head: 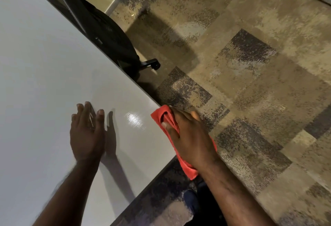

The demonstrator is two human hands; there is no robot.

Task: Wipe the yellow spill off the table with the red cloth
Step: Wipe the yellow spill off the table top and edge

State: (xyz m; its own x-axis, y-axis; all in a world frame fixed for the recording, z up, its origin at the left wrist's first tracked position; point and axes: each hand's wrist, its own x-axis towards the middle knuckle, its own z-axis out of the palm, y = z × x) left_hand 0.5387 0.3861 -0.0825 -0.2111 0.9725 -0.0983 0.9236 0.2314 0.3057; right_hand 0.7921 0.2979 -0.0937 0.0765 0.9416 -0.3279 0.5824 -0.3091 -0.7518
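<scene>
The red cloth (169, 118) is bunched in the right hand (189, 139) at the corner of the pale grey surface (44, 55). Its upper part sticks out past the fingers (165, 125) toward the surface edge, folded over itself, and its lower end hangs out below the wrist, off the surface and over the floor. The fingers of that hand are clenched around the cloth, the thumb pressing into the folds; the cloth lies under the palm, partly over the surface edge.

The left hand (86, 132) is just left of the cloth, well onto the surface, with its fingers (100, 116) released and spread flat, grasping nothing. Whether the palm touches the surface or hovers just above it cannot be told; its shadow lies right beside it. Between the left hand and the cloth a bright glossy reflection (134, 119) shows on the surface. No yellow is discernible there.

Beyond the cloth, along the surface's far edge, a black chair (107, 35) is pushed under, standing on patterned brown carpet (250, 64).
</scene>
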